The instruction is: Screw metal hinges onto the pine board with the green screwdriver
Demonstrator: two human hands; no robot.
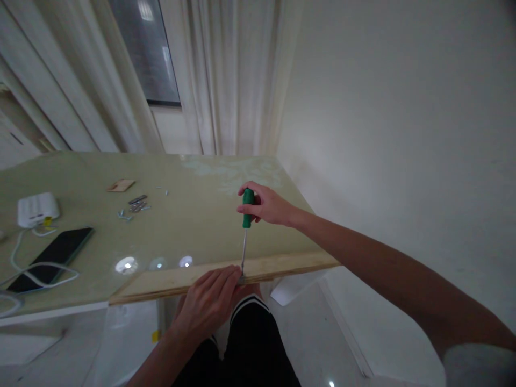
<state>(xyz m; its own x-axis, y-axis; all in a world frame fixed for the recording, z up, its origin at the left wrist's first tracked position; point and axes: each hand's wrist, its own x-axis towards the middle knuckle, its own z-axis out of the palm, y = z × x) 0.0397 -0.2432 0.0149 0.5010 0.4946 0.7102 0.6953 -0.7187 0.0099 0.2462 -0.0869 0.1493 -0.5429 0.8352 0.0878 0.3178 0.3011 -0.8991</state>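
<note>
My right hand (264,203) is closed round the green handle of a screwdriver (248,208). The screwdriver stands nearly upright, its shaft running down to the front edge of a long wooden board (169,277). At its tip sits a small grey metal piece (241,280), mostly covered by fingers, so its kind is unclear. My left hand (212,295) has its fingers pressed together against the board's front edge, pinching at this metal piece. The board lies along the near edge of the greenish table (193,215).
Several screws (124,215) and small metal parts (138,203) lie on the table, with a small wooden piece (121,185) behind them. To the left are a phone (52,255), a white cable (60,265) and a white box-shaped device (37,209). A wall (382,134) borders the right side.
</note>
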